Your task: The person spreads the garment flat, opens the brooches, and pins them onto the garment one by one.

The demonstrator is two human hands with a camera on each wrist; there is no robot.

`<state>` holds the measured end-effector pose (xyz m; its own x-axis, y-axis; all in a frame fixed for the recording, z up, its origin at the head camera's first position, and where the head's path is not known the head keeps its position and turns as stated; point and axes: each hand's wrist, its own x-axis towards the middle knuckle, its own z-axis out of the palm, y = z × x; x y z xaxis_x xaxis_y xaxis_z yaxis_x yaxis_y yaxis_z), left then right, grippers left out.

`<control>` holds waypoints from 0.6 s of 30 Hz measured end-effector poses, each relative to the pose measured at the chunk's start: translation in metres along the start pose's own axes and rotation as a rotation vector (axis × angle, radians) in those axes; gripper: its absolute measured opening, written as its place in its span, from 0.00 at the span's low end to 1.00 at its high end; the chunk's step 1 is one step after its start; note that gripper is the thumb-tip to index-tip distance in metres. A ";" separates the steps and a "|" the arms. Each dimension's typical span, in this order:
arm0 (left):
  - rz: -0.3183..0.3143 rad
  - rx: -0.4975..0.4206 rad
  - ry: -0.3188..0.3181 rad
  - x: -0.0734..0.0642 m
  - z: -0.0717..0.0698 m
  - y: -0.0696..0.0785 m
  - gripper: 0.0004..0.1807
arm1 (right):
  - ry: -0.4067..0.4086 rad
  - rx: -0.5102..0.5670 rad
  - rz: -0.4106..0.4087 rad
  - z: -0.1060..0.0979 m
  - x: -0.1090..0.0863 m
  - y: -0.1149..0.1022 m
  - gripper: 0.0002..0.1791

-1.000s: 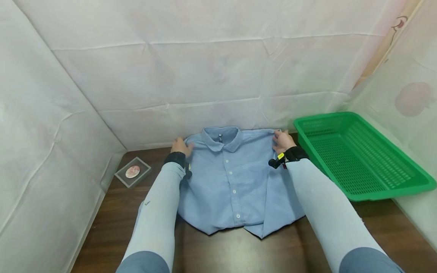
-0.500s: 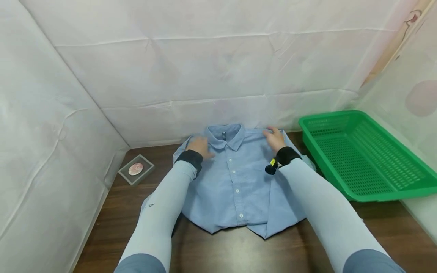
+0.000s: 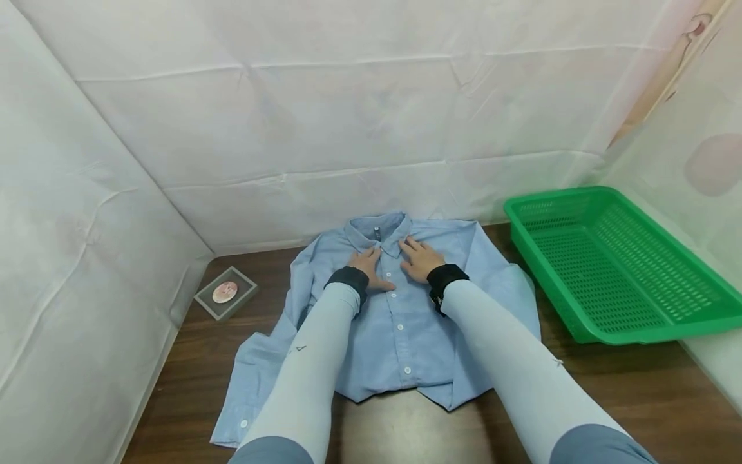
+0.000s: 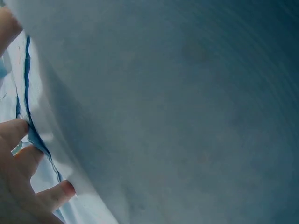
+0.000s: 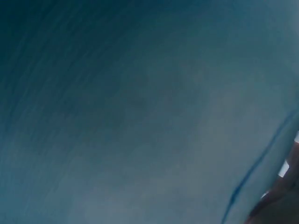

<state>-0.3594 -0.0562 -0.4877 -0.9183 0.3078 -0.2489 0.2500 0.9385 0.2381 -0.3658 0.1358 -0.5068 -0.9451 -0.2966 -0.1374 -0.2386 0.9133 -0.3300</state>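
Observation:
A light blue button-up shirt point(image 3: 426, 335) lies face up on the dark wooden table, its collar point(image 3: 378, 233) toward the back wall. My left hand point(image 3: 369, 267) rests on its chest just below the collar, fingers spread, thumb near the button strip. On the other side of the buttons, my right hand point(image 3: 421, 259) lies on the shirt with its fingertips by the collar point. The shirt's left-side sleeve point(image 3: 255, 374) stretches down toward the near left, partly behind my forearm. Close-up blue cloth point(image 4: 154, 112) fills most of the left wrist view.
A green plastic basket point(image 3: 585, 330) stands at the right of the table. At the left is a small grey square tray point(image 3: 219, 309) holding a round pink-and-white piece point(image 3: 225, 292). White sheeting point(image 3: 359, 116) walls the back and sides.
Both hands have moved inward from the shirt's shoulders to its chest beside the collar. The sleeves now show spread out at either side.

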 end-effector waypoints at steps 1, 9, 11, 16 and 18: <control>-0.008 -0.005 0.004 -0.001 0.001 0.000 0.60 | -0.015 -0.003 0.017 0.001 0.000 -0.001 0.33; -0.058 0.044 -0.045 -0.003 -0.001 0.015 0.61 | -0.094 0.028 0.096 0.004 0.002 0.006 0.34; -0.061 0.062 -0.040 -0.003 0.001 0.016 0.61 | -0.103 0.019 0.098 0.008 0.004 0.008 0.36; -0.069 0.092 -0.044 -0.005 0.004 0.013 0.60 | -0.142 0.029 0.114 0.013 0.006 0.004 0.39; -0.082 0.091 -0.068 -0.007 0.002 0.012 0.59 | -0.152 0.040 0.122 0.013 0.006 0.000 0.40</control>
<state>-0.3490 -0.0470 -0.4849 -0.9148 0.2360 -0.3278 0.2042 0.9704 0.1289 -0.3686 0.1305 -0.5199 -0.9211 -0.2260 -0.3171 -0.1125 0.9341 -0.3389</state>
